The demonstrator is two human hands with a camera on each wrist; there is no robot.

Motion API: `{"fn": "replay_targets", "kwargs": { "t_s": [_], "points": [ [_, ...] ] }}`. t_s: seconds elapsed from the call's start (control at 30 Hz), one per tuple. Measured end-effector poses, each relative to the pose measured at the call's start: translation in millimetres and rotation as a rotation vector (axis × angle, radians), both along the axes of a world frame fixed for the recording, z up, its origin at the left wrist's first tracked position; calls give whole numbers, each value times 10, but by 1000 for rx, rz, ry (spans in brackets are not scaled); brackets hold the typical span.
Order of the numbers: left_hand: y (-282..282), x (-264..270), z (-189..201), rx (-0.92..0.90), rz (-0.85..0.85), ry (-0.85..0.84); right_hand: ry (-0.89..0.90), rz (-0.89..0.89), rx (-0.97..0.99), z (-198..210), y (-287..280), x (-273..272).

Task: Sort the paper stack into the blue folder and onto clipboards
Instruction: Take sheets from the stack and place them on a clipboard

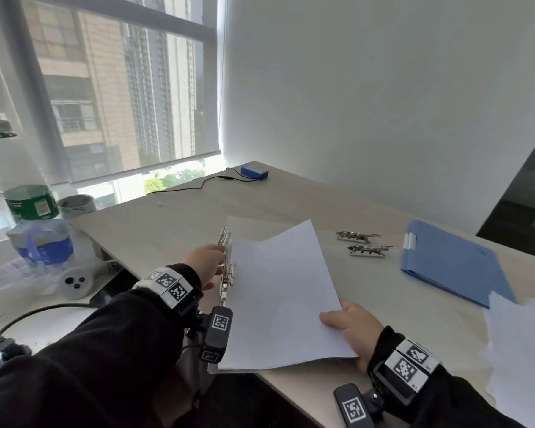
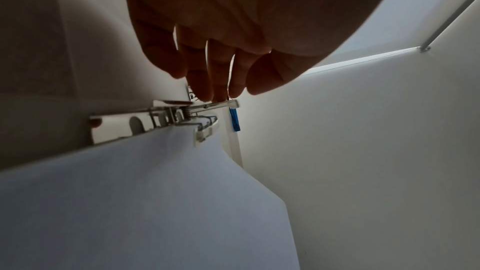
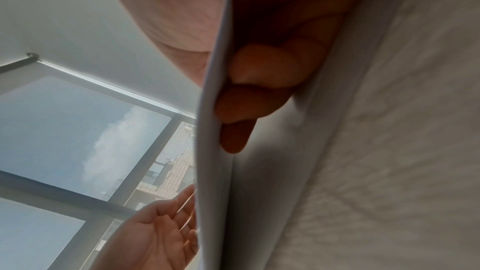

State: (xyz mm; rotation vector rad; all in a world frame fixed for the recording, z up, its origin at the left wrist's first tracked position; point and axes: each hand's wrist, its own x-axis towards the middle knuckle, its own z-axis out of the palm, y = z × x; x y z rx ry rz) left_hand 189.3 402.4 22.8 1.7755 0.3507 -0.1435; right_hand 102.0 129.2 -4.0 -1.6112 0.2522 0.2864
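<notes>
A few white sheets lie on a pale clipboard near the desk's front edge, their far right corner lifted. My left hand presses straight fingertips on the lever of the board's metal clip, and the sheets' edge sits at the clip. My right hand pinches the sheets' near right corner, thumb on top and fingers underneath. The closed blue folder lies to the right, and the remaining paper stack lies at the far right edge.
Two loose metal clips lie between the clipboard and the folder. A small blue box with a black cable sits at the desk's far corner by the wall. Tubs and bags crowd the surface to the left.
</notes>
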Motion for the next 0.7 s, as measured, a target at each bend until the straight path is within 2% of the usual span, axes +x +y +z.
{"fn": "replay_targets", "kwargs": {
  "t_s": [0.23,0.33,0.5,0.63,0.7],
  "points": [
    [119,-171,-96,-110,-25,-104,2,-8,0,-16,-6,36],
    [167,-241,-161,-80,-54,-128,6,-7,-3,-29,-12,49],
    [241,-247,-272,147,-128,-170,3,-1,-22,-55,-32,69],
    [237,-241,-380,267,-232,-104,9,5,-24,-68,-43,79],
    [211,-256,-386,393,-270,-114,12,5,-31,-73,-47,91]
  ]
}}
